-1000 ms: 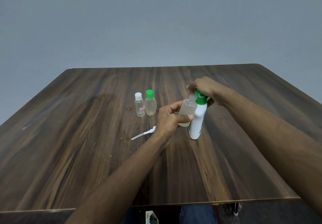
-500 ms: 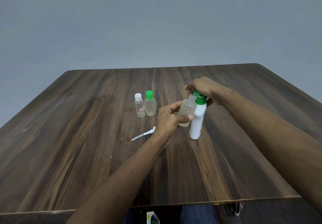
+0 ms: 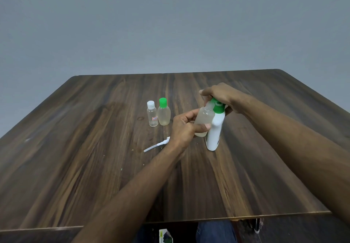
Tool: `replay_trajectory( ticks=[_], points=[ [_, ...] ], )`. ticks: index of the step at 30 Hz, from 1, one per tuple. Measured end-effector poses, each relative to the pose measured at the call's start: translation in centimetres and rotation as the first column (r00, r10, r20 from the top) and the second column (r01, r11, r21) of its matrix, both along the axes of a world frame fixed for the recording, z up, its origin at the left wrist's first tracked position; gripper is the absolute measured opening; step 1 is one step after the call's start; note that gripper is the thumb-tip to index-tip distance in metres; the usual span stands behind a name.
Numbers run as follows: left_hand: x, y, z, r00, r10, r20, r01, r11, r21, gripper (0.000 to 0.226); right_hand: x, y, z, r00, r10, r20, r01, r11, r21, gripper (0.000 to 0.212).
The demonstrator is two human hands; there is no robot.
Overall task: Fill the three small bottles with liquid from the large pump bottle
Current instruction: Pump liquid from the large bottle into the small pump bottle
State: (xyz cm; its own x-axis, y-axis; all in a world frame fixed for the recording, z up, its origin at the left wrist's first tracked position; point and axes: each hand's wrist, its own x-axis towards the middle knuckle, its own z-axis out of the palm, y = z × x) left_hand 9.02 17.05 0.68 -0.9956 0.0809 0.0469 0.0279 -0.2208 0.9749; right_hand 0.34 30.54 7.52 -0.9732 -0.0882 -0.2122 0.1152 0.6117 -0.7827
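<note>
Held uncapped small bottle point(image 3: 203, 120) in closed left hand point(image 3: 184, 127), mouth under the spout, touching large pump bottle point(image 3: 215, 131) mid-counter point(image 3: 75, 148); pressed its green pump head point(image 3: 217, 107) with closed right hand point(image 3: 220, 96). Stood two capped bottles point(image 3: 158, 113) toward far edge.

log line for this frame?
left hand: holds open small bottle at pump | right hand: on pump bottle head | two capped bottles: standing aside
</note>
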Motion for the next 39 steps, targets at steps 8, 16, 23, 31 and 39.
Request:
replay_trajectory(
  ticks=[8, 16, 23, 31, 39],
  points=[
    [-0.1, 0.1, -0.2, 1.000, 0.013, -0.005, -0.013, 1.000, -0.005, 0.047, 0.4, 0.3, 0.7, 0.998, 0.041, 0.045, -0.040, 0.999, -0.032, 0.052],
    [0.0, 0.0, -0.2, 1.000, -0.002, -0.001, 0.002, 1.000, 0.013, 0.047, -0.4, 0.1, -0.2, 1.000, 0.010, -0.004, -0.010, 1.000, 0.007, 0.032],
    [0.1, 0.1, -0.2, 1.000, 0.010, -0.004, -0.010, 1.000, 0.009, 0.048, -0.2, 0.2, 0.4, 0.999, 0.030, 0.037, -0.028, 0.999, -0.031, 0.047],
    [0.0, 0.0, -0.2, 1.000, 0.013, 0.002, -0.013, 1.000, 0.008, 0.048, -0.6, 0.1, -0.2, 1.000, 0.028, -0.014, -0.027, 0.999, 0.032, 0.036],
    [0.1, 0.1, -0.1, 1.000, 0.014, -0.001, -0.014, 1.000, 0.018, 0.048, -0.1, 0.2, 0.5, 0.998, 0.037, 0.044, -0.036, 0.999, -0.034, 0.050]
  ],
)
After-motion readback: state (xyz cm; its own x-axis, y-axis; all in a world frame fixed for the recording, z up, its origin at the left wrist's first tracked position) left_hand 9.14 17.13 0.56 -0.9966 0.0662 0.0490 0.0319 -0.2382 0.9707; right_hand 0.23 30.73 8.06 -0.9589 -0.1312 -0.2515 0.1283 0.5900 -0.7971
